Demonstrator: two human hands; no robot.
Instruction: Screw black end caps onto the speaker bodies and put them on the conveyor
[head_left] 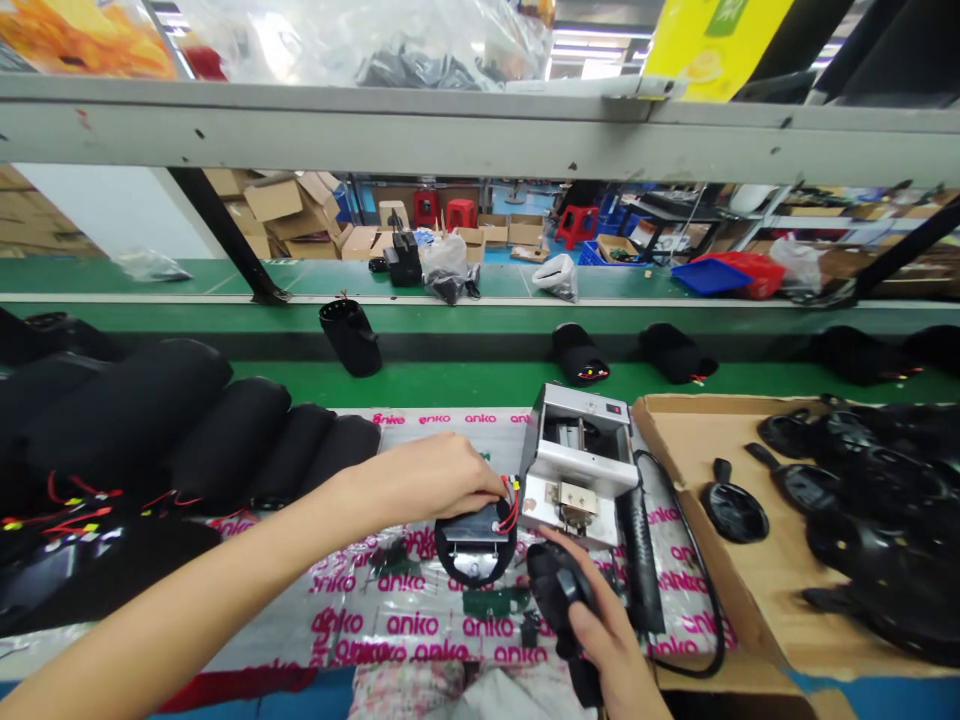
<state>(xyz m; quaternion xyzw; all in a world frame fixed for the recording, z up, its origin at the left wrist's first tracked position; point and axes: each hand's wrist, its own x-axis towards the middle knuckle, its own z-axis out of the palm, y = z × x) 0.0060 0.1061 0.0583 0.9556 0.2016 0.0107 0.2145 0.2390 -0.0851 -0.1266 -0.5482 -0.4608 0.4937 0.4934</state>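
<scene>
My left hand (450, 475) reaches over an open-ended black cylinder (476, 563), its fingers pinched at thin red wires (510, 518) with small white and yellow connectors. A flat dark block and a silvery piece show in the cylinder's open end. My right hand (611, 625) grips a round black cap (559, 585) with a strap-like tab, like those in the carton. Just beyond it stands a silver machine (577, 460) with a red switch and a metal block at its front.
Several black fabric-covered cylinders (225, 440) with loose wires lie at left. More cylinders (577, 352) rest on the green belt (465, 345). An open carton (694, 425) holds black caps (735, 510) at right. A black cable (716, 600) loops beside the machine. A shelf beam (420, 125) crosses above.
</scene>
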